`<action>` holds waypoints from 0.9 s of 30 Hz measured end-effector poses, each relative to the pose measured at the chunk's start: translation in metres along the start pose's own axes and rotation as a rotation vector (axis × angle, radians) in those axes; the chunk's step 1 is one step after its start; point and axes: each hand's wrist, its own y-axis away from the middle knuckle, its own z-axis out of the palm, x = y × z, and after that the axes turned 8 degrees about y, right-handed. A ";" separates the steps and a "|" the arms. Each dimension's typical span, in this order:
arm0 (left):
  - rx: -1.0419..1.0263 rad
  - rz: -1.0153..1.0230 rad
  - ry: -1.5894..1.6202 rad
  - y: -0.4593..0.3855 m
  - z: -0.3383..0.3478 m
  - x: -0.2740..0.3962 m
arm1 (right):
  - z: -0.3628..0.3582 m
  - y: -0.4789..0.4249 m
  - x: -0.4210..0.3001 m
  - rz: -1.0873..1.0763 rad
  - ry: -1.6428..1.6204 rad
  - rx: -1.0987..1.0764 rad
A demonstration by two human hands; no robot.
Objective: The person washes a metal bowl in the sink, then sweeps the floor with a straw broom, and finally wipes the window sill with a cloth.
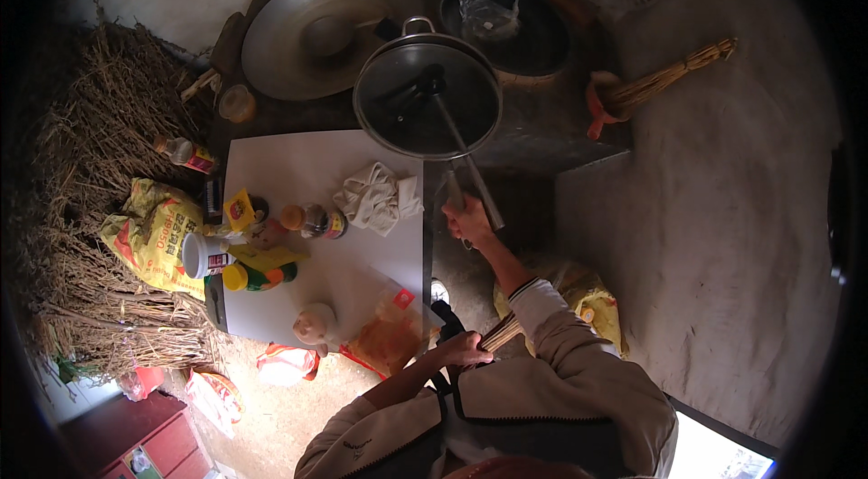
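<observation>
My right hand (pixel 468 218) is closed around a slim handle below the glass-lidded pan (pixel 420 28). Across the glass lid (pixel 386 119) lies a long metal utensil handle (pixel 471 157), its lower end passing beside my fingers. Whether my fingers also touch that utensil is unclear. My left hand (pixel 466 349) grips a bundle of thin straw stalks (pixel 503 331) close to my jacket, and part of the bundle is hidden behind my right sleeve. The pan sits at the front of a dark stove, between a wide metal wok (pixel 285 62) and a black wok (pixel 542 48).
A white-topped table (pixel 319 160) holds a crumpled cloth (pixel 373 197), a sauce bottle (pixel 315 221) and several containers. Dry brushwood (pixel 115 119) is piled at left. On the stove's right, an orange scoop (pixel 597 106) holds a straw brush (pixel 668 79). A yellow sack (pixel 600 309) stands beside my right arm.
</observation>
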 end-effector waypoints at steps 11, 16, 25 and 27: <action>0.031 0.073 -0.064 -0.001 0.008 -0.006 | -0.024 -0.014 0.002 -0.064 0.154 0.006; 0.048 0.035 -0.084 0.000 0.013 -0.011 | -0.039 -0.026 0.001 -0.041 0.138 0.018; 0.044 -0.087 -0.084 -0.005 0.019 0.010 | -0.050 -0.030 0.004 0.098 -0.023 -0.049; 0.060 -0.082 -0.122 -0.009 0.019 0.008 | -0.055 -0.023 0.002 0.105 -0.041 -0.083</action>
